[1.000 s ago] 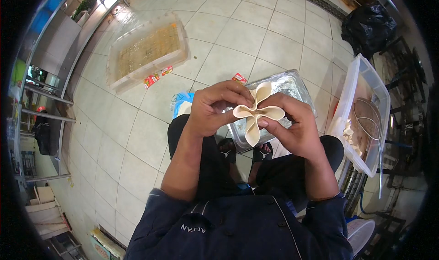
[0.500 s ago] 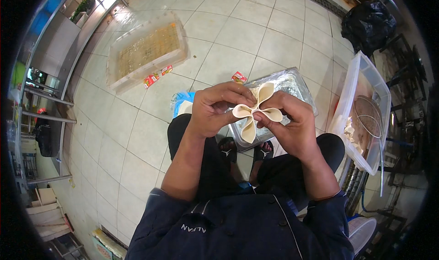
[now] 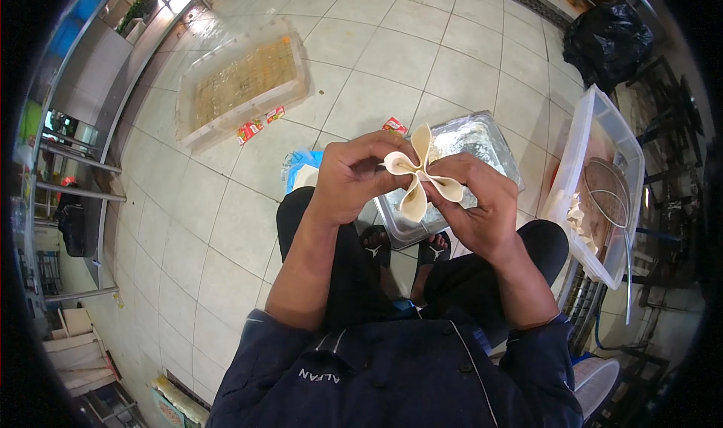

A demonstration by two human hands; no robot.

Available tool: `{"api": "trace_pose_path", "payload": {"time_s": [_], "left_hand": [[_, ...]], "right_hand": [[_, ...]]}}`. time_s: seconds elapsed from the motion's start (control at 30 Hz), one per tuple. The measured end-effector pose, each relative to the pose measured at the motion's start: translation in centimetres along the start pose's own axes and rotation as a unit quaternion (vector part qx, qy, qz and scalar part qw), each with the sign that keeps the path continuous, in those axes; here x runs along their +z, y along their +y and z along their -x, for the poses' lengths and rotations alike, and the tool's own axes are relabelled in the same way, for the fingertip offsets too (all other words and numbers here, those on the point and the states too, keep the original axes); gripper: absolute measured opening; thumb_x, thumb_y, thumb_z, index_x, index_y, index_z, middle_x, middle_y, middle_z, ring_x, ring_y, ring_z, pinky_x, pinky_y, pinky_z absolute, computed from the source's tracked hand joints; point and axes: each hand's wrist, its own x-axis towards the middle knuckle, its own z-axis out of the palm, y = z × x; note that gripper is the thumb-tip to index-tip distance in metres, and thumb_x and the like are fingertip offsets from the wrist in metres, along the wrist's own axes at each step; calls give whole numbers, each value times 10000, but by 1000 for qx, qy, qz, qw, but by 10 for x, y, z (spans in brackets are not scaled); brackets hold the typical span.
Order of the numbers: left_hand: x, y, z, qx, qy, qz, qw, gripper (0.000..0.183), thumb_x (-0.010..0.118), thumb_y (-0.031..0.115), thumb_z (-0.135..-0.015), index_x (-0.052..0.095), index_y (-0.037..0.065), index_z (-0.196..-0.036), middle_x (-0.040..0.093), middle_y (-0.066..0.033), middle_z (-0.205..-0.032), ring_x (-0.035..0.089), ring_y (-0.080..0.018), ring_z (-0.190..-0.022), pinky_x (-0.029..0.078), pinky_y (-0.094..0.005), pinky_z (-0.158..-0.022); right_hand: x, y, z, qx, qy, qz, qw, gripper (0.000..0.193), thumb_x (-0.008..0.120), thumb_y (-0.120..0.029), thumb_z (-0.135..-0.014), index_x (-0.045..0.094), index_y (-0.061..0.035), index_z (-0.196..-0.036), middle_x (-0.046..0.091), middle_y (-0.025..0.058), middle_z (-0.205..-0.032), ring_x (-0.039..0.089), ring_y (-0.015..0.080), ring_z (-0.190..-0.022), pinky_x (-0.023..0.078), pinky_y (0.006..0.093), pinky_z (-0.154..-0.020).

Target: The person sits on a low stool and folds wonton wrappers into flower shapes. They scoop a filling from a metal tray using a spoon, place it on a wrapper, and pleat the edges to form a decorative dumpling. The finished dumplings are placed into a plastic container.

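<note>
Between both hands is a thin cream dough wrapper (image 3: pixel 412 202), folded into a four-petalled flower shape with open loops. My left hand (image 3: pixel 343 175) is closed, pinching its left side between thumb and fingers. My right hand (image 3: pixel 486 198) pinches it from the right, thumb below and index finger above. Part of the wrapper's centre is hidden by the fingertips. Under the hands, a shallow metal tray (image 3: pixel 489 149) dusted with pale powder rests on the floor. Left of the tray, blue plastic wrap (image 3: pixel 291 168) surrounds a pale flat sheet (image 3: pixel 305 178), partly covered by my left hand and knee.
A translucent bin (image 3: pixel 300 81) with brownish contents stands far left, red packets (image 3: pixel 250 132) beside it. At right, a white plastic box (image 3: pixel 590 123) holds pale folded pieces (image 3: pixel 577 217) and a round wire strainer (image 3: pixel 606 194). A black bag (image 3: pixel 608 45) lies behind it; metal shelving (image 3: pixel 81 191) lines the left.
The folded wrapper has tilted and shifted slightly up; its upper petal looks narrower and its lower petal sits higher. Both hands keep their pinch with small finger movements.
</note>
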Motion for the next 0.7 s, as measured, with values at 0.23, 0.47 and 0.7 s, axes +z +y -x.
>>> {"api": "trace_pose_path", "payload": {"time_s": [0.23,0.47,0.7], "left_hand": [[1,-7,0,8,6,68,998,209,736,-73,-790,689,-36,-990,641,-120,-1061,615,-194,-1000,519,-315,-863],[-3,-2,2,19,-30,15,999,207,726,-87,-783,684,-35,-979,624,-121,-1066,609,-192,-1015,505,-313,-875],[-3,1,1,21,-53,30,998,178,709,-81,-803,676,-40,-973,610,-132,-1061,607,-200,-1013,501,-317,-880]], "right_hand": [[1,2,-3,-14,15,-3,1000,210,778,-9,-761,656,-5,-931,681,146,-903,678,287,-817,536,344,-722],[-3,3,-4,-7,-4,-25,1000,249,786,-4,-744,672,-12,-965,682,138,-922,680,282,-834,537,340,-731],[-7,-3,-6,-27,-2,0,1000,290,785,15,-729,672,-13,-994,672,138,-948,677,285,-840,540,336,-736]]}}
